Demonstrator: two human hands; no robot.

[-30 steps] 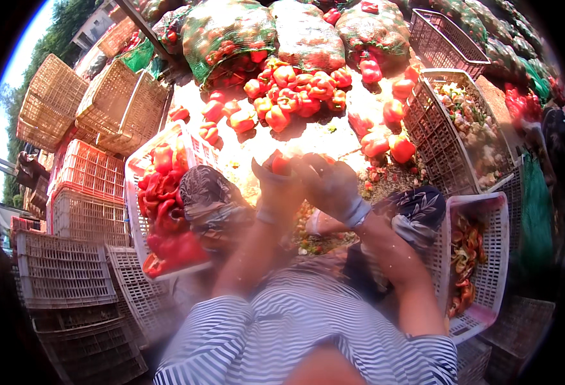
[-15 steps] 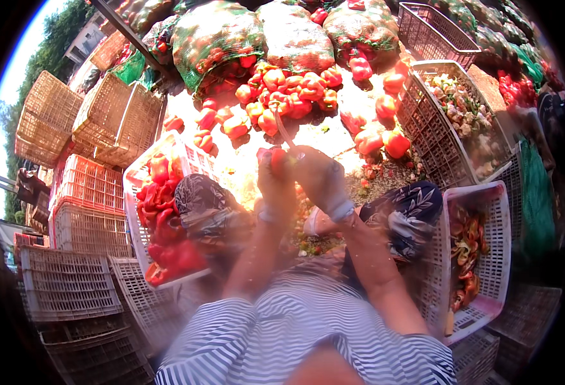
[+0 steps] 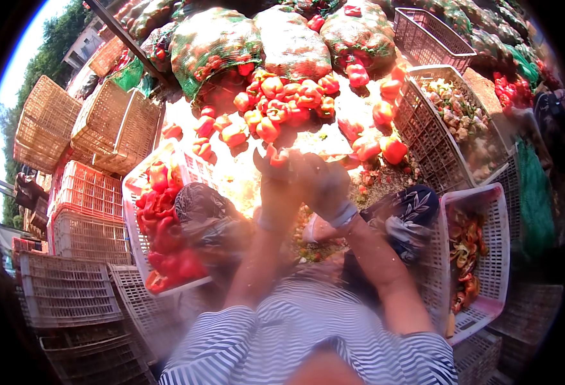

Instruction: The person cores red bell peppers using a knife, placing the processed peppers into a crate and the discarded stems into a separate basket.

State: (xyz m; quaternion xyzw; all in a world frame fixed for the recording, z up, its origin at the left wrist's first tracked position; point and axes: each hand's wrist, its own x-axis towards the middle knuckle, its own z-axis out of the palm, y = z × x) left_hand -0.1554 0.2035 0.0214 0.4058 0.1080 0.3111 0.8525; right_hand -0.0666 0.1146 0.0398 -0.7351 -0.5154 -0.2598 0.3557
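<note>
Both gloved hands meet in front of me, above the littered ground between my knees. A red bell pepper [image 3: 277,155] shows at the fingertips of my left hand [image 3: 276,192], which is closed around it. My right hand [image 3: 323,189] is closed beside it, touching or almost touching. A thin blade-like edge, seemingly a knife [image 3: 341,157], shows faintly at the right hand; glare and blur hide most of it. By my left knee, a white crate [image 3: 198,172] holds opened red peppers [image 3: 160,221]. Beyond my hands lies a heap of whole red peppers [image 3: 282,101].
At my right, a white crate [image 3: 497,269] holds pepper scraps [image 3: 465,256]. Farther right, a brown crate [image 3: 427,138] contains pale pepper cores [image 3: 456,109]. Full mesh sacks [image 3: 215,45] line the back. Stacked crates [image 3: 86,237] stand left. Loose peppers [image 3: 393,150] lie around.
The blade that pointed up and away from my right hand has swung down to the right. My right hand has turned; the pepper stays in my left hand.
</note>
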